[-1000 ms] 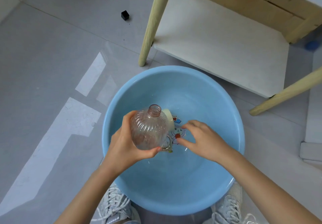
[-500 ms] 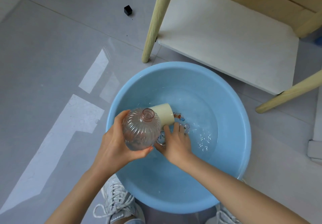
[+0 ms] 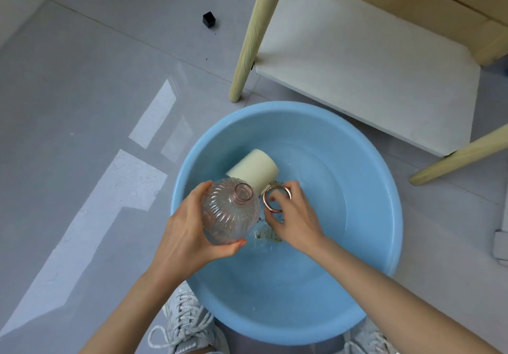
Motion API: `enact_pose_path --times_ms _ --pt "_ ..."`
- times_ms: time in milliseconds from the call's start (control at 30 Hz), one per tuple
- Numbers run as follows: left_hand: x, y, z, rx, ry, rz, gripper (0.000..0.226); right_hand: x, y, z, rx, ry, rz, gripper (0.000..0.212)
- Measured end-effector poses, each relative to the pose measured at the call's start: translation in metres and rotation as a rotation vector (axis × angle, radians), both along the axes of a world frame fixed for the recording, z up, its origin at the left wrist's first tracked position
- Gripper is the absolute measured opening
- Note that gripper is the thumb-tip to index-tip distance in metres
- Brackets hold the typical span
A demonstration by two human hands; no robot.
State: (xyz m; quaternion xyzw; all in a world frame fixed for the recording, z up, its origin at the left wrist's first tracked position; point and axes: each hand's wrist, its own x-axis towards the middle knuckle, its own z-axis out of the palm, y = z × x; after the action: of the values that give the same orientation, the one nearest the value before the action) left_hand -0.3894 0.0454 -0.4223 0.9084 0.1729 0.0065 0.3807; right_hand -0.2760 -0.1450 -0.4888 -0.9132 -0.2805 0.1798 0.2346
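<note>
Our right hand has left the bottom of the basin and now pinches the ring handle of the cup. The cup has come out from behind the bottle and shows almost whole, up and to its right. The bottle's mouth now faces us more.

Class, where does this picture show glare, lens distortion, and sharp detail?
Head view: bright glare patches on the glossy floor; wide lens slightly bows the table leg; the bottle in the left hand and the ring pinched by the right hand are sharp.
</note>
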Motion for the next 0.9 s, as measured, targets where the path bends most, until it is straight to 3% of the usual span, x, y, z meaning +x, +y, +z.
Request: enact_pose_path --times_ms 133,367,500,900 --pt "0.001 0.000 -0.004 0.072 -0.030 -0.066 0.113 0.023 -0.010 0.019 0.092 -0.008 -0.107 0.019" --pt "-0.001 0.001 -0.011 0.223 -0.024 -0.208 0.096 0.042 -0.023 0.030 -0.099 -0.245 -0.035 0.010" --pt "0.000 -0.001 -0.012 0.262 -0.042 -0.207 0.093 0.041 -0.024 0.033 -0.141 -0.258 0.008 0.011" --pt "0.000 -0.002 -0.015 0.277 -0.048 -0.199 0.093 0.062 -0.043 0.079 -0.014 0.286 -0.294 0.021"
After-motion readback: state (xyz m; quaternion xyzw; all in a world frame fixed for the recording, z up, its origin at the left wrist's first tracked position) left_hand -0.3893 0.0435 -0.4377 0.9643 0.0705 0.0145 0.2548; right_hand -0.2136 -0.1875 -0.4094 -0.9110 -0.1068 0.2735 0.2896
